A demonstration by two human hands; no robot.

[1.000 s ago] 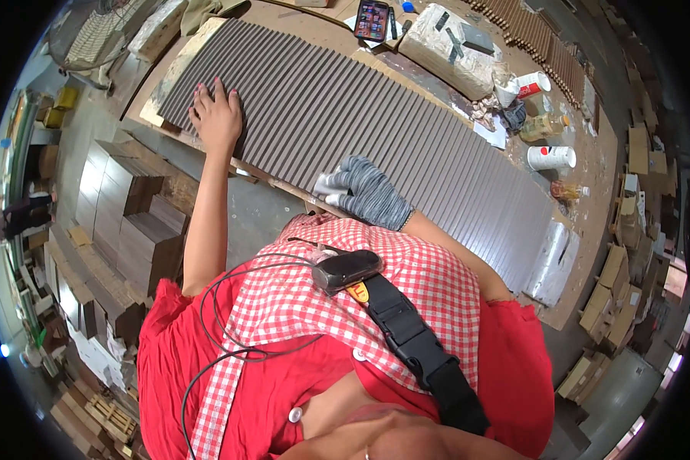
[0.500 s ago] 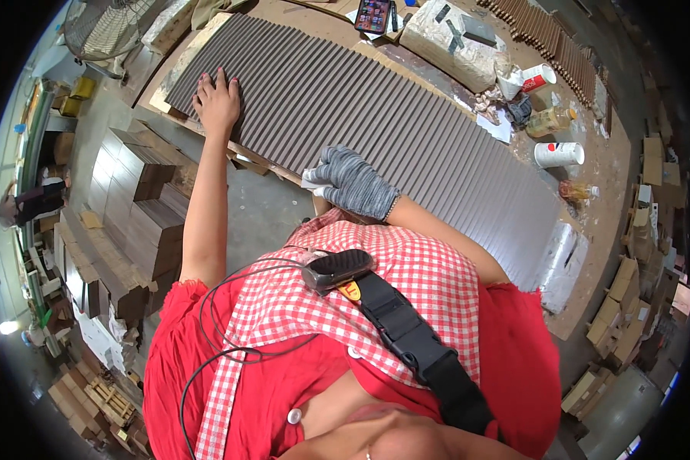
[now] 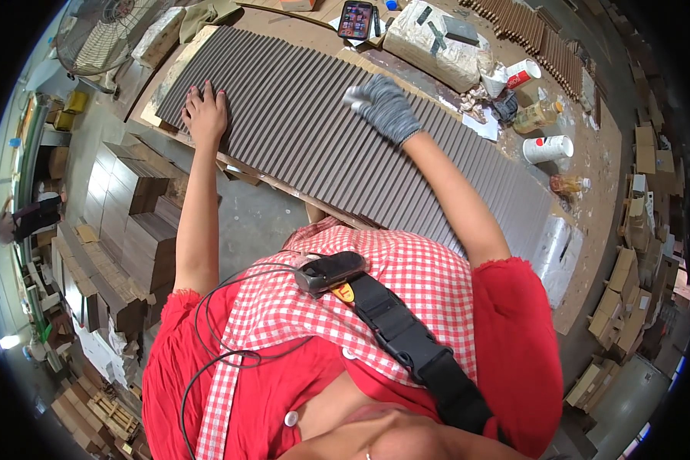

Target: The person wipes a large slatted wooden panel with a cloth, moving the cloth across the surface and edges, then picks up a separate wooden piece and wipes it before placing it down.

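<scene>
A long row of dark grey-brown strips (image 3: pixel 299 126) lies side by side on the workbench in front of me, slanting from the far left to the near right. My left hand (image 3: pixel 205 116), bare and with fingers spread, rests flat on the strips near their left end. Over the middle of the row, towards its far edge, is my right hand (image 3: pixel 387 111) in a grey knitted glove. Its fingers are drawn together with white at the tips. Blur there hides whether that white is the glove's coating or something pinched.
Beyond the strips stand a whitish block (image 3: pixel 437 46), a phone (image 3: pixel 356 21), paper cups (image 3: pixel 548 149) and bottles (image 3: pixel 537 116). Brown rods (image 3: pixel 544 54) lie at the far right. Stacked dark boards (image 3: pixel 123 184) stand left of the bench, near a fan (image 3: pixel 100 34). A person (image 3: pixel 27 218) is far left.
My right hand has moved from the near edge of the strips up and away to their far side. The left hand stays on the strips at the left end.
</scene>
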